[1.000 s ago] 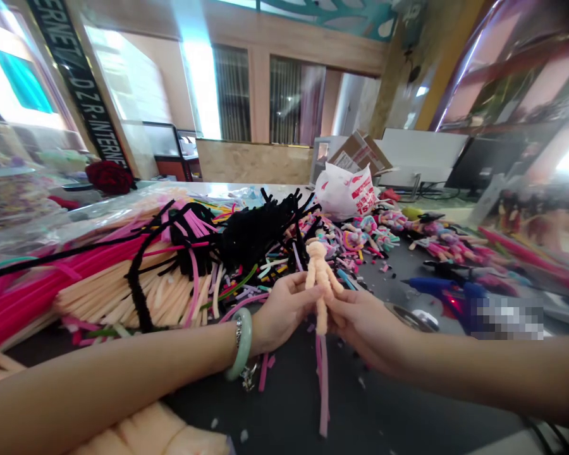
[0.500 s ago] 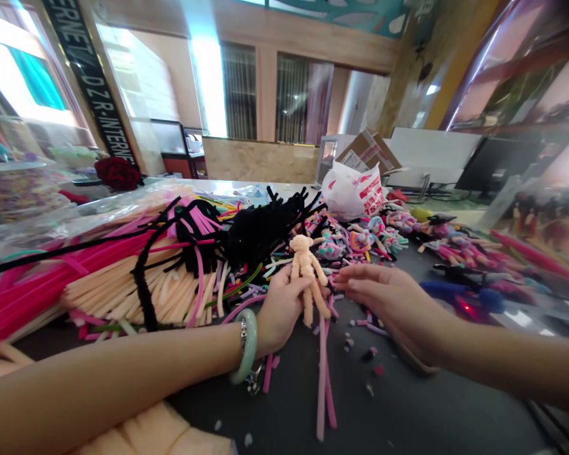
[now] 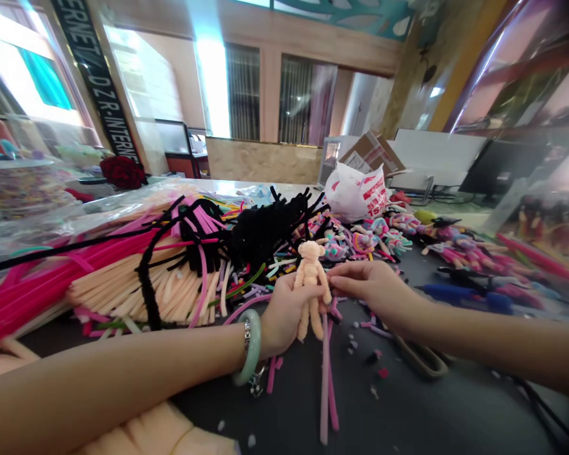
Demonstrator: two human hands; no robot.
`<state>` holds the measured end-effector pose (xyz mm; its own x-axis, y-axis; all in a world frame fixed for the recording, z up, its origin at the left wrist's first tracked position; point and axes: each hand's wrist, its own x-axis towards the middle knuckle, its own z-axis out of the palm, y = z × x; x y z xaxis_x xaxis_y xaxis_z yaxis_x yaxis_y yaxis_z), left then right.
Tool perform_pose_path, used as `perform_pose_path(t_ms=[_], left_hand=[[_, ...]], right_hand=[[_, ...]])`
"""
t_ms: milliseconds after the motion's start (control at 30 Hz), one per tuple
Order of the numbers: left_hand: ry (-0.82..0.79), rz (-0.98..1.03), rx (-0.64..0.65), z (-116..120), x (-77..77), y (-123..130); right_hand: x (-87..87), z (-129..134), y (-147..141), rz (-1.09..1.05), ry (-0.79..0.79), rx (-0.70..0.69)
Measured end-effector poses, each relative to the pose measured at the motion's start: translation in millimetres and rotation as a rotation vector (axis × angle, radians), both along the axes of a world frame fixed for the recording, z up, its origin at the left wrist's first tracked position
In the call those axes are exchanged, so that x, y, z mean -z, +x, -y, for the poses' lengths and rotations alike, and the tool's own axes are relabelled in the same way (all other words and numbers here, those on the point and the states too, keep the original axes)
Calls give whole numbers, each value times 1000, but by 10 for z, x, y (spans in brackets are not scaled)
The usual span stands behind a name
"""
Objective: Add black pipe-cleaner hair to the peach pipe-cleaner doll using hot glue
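A peach doll shaped from fuzzy pipe cleaners (image 3: 310,273), with a round head, arms and two legs, stands upright near the middle of the view. My left hand (image 3: 282,313) is closed around its lower body, thumb across the front. Close to the doll's arm on the right, my right hand (image 3: 377,284) has its thumb and fingertips pressed together; whatever lies between them is too small to make out. Below the doll, two long pink pipe cleaners (image 3: 325,385) lie on the dark table (image 3: 384,417).
Peach pipe cleaners (image 3: 123,287), bright pink ones (image 3: 90,265) and a black heap (image 3: 270,224) lie at left and centre. Colourful finished dolls (image 3: 464,246) fill the back right, near a white plastic bag (image 3: 355,193). A blue glue gun (image 3: 459,296) lies behind my right forearm.
My right hand has moved left to the doll's side, and its fingers have come together. The doll, still in my left hand, sits slightly lower and further right in view.
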<state>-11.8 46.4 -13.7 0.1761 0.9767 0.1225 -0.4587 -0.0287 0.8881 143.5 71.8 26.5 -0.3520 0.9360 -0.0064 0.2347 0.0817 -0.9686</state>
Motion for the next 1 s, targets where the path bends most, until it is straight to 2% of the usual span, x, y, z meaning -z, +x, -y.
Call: perform_pose_path(t_ms=[333,633,1000], left_hand=[[7,-3,43,14,-1,-9],[-15,7,37,27,-21,-20],[5,41,147,38,-14,-14]], right_hand=[[5,-61,54,177,215,-14],[-44,-63,-31,242,225,-123],[38,35,18,292,385,-78]])
